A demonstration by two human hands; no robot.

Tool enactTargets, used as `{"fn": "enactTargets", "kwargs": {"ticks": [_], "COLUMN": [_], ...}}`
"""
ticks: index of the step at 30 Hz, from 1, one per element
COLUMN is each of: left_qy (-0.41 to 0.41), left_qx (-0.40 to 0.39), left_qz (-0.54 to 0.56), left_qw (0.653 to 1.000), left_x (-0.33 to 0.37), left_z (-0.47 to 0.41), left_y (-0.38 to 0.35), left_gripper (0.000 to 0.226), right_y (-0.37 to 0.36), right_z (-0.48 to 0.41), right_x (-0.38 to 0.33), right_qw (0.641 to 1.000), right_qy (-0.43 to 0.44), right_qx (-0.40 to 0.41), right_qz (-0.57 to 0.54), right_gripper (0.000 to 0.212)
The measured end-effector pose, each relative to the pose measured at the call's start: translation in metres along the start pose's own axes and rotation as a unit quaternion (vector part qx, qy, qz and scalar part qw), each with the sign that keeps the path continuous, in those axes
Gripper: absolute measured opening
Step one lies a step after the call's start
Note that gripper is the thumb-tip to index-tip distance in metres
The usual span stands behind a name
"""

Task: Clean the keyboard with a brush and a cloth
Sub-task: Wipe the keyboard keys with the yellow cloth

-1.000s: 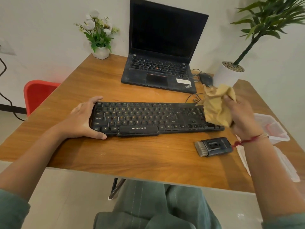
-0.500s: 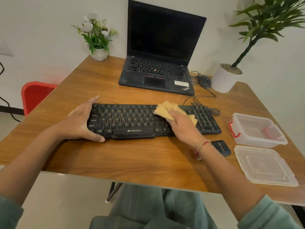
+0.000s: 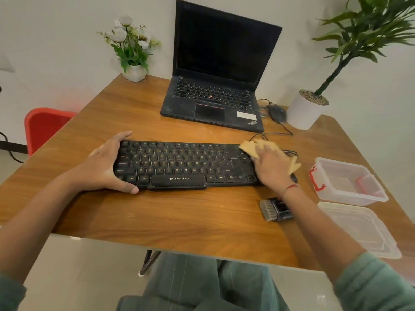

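A black keyboard point(image 3: 184, 164) lies across the middle of the wooden table point(image 3: 190, 221). My left hand point(image 3: 105, 164) grips its left end, thumb along the front edge. My right hand point(image 3: 271, 167) lies flat on the keyboard's right end and presses a yellow cloth point(image 3: 249, 147) onto the keys; the cloth sticks out from under the hand at the far left and at the right. A small black brush point(image 3: 272, 208) with pale bristles lies on the table in front of the keyboard, partly hidden by my right wrist.
An open black laptop point(image 3: 213, 102) stands behind the keyboard, with a mouse point(image 3: 277, 113) and cables to its right. A flower pot point(image 3: 134, 72) stands far left, a white plant pot point(image 3: 303, 113) far right. A clear plastic box point(image 3: 348, 182) and its lid point(image 3: 359, 227) lie at right. A red chair point(image 3: 45, 126) stands left.
My right hand brought the cloth down from the air onto the keyboard's middle, then slid it to the right end. The brush came back into view. My left hand stayed.
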State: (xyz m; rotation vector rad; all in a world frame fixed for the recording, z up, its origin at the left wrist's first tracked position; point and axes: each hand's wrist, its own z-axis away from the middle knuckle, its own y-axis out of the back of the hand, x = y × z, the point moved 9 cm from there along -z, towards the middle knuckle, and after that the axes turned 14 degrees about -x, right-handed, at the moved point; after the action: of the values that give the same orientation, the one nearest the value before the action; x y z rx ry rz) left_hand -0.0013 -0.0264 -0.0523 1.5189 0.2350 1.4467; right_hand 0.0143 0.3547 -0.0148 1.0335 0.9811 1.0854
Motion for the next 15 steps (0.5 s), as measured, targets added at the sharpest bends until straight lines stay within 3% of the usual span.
{"fn": "enactTargets", "kwargs": {"ticks": [3,5,9,11,15], "left_qy": [0.000,0.002,0.000,-0.002,-0.003], "left_qx": [0.001,-0.002,0.003,0.010,0.003], "left_qz": [-0.003,-0.004,-0.008,-0.014,-0.010], "left_qw": [1.000,1.000,1.000,1.000,1.000], "left_x": [-0.002,-0.004,-0.003,-0.001,-0.001], "left_z": [-0.001,-0.002,-0.002,-0.003,-0.002], "left_y": [0.000,0.000,-0.001,0.000,0.000], "left_gripper": [0.127,0.128,0.125,0.123,0.124], "right_y": [-0.018,-0.015,0.009,0.008,-0.010], "right_z": [0.015,0.018,-0.008,-0.012,-0.001], "right_x": [-0.047,-0.049,0.009,-0.002,-0.053], "right_qw": [0.993,0.989,1.000,1.000,0.990], "right_qy": [0.109,0.138,0.000,-0.006,0.137], "right_qx": [-0.031,-0.045,-0.016,-0.011,-0.021], "right_qz": [-0.028,-0.021,-0.012,0.015,0.008], "right_gripper": [0.048,0.049,0.044,0.043,0.049]}}
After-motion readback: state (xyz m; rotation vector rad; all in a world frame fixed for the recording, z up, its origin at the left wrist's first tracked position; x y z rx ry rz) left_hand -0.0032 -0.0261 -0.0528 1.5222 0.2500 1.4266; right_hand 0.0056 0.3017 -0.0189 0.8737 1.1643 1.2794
